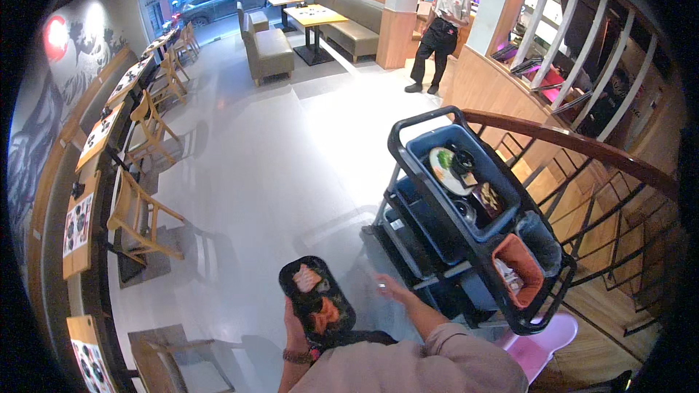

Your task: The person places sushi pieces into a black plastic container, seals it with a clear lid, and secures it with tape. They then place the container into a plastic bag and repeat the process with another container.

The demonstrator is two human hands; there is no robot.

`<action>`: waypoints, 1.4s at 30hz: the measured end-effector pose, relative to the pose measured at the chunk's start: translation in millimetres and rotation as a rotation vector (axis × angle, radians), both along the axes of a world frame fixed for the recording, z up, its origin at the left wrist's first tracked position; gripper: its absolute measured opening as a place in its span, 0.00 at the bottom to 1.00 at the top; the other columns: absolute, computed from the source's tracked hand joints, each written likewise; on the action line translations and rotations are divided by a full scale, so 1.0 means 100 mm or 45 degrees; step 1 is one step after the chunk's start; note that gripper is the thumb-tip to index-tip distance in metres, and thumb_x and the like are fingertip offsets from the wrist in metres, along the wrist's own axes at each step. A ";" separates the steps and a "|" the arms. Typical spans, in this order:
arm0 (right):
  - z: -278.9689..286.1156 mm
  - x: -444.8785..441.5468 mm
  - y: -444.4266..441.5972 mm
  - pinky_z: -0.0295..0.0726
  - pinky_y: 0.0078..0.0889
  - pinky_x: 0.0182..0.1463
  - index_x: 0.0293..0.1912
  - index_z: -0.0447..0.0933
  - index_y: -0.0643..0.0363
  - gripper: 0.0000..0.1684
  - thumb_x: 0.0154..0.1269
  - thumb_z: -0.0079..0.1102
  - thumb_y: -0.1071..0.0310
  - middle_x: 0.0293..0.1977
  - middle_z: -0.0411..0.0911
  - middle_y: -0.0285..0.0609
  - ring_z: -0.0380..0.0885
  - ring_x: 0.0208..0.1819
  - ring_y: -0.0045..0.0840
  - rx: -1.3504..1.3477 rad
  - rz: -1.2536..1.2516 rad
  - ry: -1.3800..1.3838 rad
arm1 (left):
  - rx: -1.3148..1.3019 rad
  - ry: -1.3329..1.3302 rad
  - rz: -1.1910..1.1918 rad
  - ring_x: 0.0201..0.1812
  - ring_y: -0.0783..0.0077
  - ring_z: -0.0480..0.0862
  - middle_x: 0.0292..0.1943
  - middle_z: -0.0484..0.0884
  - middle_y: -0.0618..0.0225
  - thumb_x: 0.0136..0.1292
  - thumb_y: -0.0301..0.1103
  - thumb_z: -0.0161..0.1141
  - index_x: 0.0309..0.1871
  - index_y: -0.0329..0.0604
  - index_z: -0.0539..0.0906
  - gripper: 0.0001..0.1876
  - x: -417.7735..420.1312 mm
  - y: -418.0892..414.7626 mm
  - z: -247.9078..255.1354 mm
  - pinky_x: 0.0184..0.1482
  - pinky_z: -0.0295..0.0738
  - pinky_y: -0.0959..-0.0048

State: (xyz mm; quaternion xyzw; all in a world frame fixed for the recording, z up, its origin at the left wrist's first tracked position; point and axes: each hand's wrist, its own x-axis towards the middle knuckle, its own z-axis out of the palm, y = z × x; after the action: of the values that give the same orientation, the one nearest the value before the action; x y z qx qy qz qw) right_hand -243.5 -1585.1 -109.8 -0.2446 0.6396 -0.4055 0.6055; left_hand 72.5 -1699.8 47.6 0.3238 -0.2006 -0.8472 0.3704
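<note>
My left hand (pixel 295 325) grips a black rectangular tray (pixel 334 293) by its left side. Pieces of pale food (pixel 307 278) and orange food (pixel 326 314) lie on the tray. My right hand (pixel 394 290), with a ring on one finger, is apart from the tray and holds nothing I can see. Close to its right stands a black service trolley (pixel 400 153). Its top carries a blue tub (pixel 418 144) with a white plate (pixel 445 174), a black bowl (pixel 463 161) and other dishes. An orange bin (pixel 532 289) with crumpled paper and a grey bin (pixel 538 237) sit at the near end.
Wooden chairs (pixel 144 213) and set tables (pixel 76 229) line the left wall. Behind the trolley runs a staircase railing (pixel 579 144). A person (pixel 445 22) stands by a pillar (pixel 396 38) ahead. A pink plastic object (pixel 546 341) lies beside the trolley. Light floor (pixel 246 174) stretches ahead.
</note>
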 end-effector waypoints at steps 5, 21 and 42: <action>-0.46 -0.32 0.44 0.76 0.58 0.57 0.70 0.68 0.36 0.35 0.71 0.53 0.33 0.63 0.75 0.53 0.80 0.54 0.47 0.572 -0.703 -0.437 | 0.029 -0.113 -0.172 0.62 0.57 0.85 0.65 0.83 0.58 0.83 0.63 0.42 0.71 0.40 0.77 0.35 -0.52 -1.45 0.74 0.66 0.80 0.56; -1.09 -1.57 -3.55 0.71 0.51 0.65 0.84 0.50 0.45 0.61 0.65 0.50 0.20 0.72 0.68 0.63 0.73 0.65 0.52 0.014 -0.906 -0.638 | -0.172 0.418 -0.355 0.60 0.55 0.81 0.62 0.80 0.55 0.84 0.60 0.36 0.70 0.42 0.73 0.32 -1.99 -5.33 0.46 0.63 0.76 0.54; 2.21 -1.40 -10.63 0.80 0.47 0.64 0.80 0.62 0.51 0.46 0.73 0.59 0.39 0.71 0.70 0.52 0.76 0.65 0.45 -0.661 -0.233 -0.197 | -0.065 -0.050 0.260 0.66 0.60 0.81 0.68 0.80 0.62 0.83 0.62 0.43 0.74 0.41 0.74 0.34 -2.00 -10.43 0.20 0.72 0.74 0.59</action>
State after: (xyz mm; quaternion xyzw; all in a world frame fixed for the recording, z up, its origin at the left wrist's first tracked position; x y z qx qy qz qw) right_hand -383.4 -2648.5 110.9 -0.3011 0.4856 -0.6262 0.5305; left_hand -127.7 -2743.3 67.6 0.3494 -0.1952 -0.7931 0.4592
